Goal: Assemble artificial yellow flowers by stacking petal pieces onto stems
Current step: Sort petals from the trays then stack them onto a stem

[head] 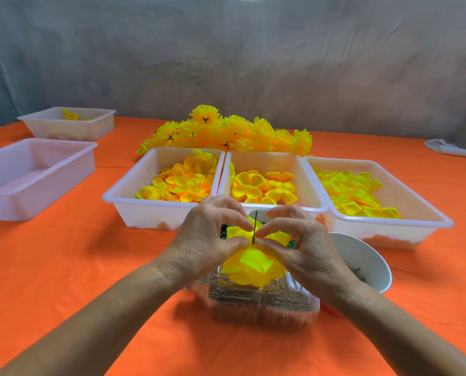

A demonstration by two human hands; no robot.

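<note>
Orange tablecloth bare beside left hand.

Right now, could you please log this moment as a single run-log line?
step: pressing petal piece down stem | left hand: pinching petal | right hand: pinching petal | flower: unfinished, over clear box

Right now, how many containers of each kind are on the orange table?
White plastic trays: 5
White round bowls: 2
Clear plastic box: 1
Total: 8
</note>
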